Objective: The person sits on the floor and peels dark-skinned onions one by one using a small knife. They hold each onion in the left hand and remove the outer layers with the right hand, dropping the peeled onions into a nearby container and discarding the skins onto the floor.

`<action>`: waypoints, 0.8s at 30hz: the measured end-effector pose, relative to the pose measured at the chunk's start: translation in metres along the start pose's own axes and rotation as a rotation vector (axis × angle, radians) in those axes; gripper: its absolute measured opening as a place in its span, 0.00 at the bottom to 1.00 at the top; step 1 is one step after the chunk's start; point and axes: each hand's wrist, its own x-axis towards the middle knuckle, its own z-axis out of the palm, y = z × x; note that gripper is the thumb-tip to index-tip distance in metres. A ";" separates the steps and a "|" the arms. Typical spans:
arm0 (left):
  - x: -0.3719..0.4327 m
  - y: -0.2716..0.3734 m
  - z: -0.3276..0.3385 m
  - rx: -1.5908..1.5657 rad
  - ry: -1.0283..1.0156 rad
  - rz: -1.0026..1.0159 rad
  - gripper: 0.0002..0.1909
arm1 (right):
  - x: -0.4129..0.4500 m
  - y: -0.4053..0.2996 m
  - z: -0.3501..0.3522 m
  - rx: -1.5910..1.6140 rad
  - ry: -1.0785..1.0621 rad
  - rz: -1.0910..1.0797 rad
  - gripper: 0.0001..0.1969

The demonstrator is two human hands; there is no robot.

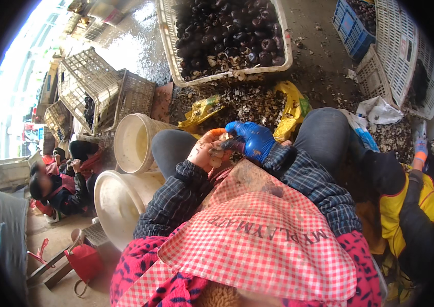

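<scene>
My left hand, bare apart from an orange covering on a finger, is curled above my lap around pale pieces that look like peeled water chestnut. My right hand, in a blue rubber glove, meets it at the fingertips. Its fingers are bent, and a dark, dirty part lies between the two hands; whether that is a glove thumb, a tool or a corm I cannot tell. Beyond my knees stands a white plastic crate of dark, glossy water chestnuts. Peelings cover the ground between two yellow plastic bags.
Two whitish plastic buckets lie at my left, near stacked crates. A co-worker sits beyond them. Close at my right another person works in a yellow garment. A blue crate and white crates stand at far right.
</scene>
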 end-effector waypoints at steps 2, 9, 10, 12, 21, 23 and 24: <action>0.001 -0.001 -0.002 0.099 0.038 0.016 0.17 | 0.000 0.001 0.001 0.067 0.156 0.254 0.14; 0.003 0.000 -0.007 -0.072 -0.039 -0.040 0.18 | 0.000 0.012 0.007 0.164 0.100 0.221 0.13; 0.000 0.003 -0.007 -0.074 -0.128 -0.071 0.19 | 0.001 0.016 0.006 0.200 0.151 0.263 0.13; -0.003 0.002 -0.003 -0.029 0.016 -0.029 0.19 | 0.001 0.022 0.010 0.063 0.235 0.578 0.12; 0.000 0.002 -0.011 0.079 0.072 -0.055 0.17 | 0.000 0.029 0.021 0.178 0.113 0.656 0.13; 0.000 0.001 -0.008 -0.007 0.016 0.020 0.17 | 0.000 0.020 0.019 0.668 0.169 0.291 0.14; -0.001 0.004 -0.007 -0.056 -0.071 -0.013 0.18 | -0.003 0.015 0.017 0.437 0.058 0.223 0.14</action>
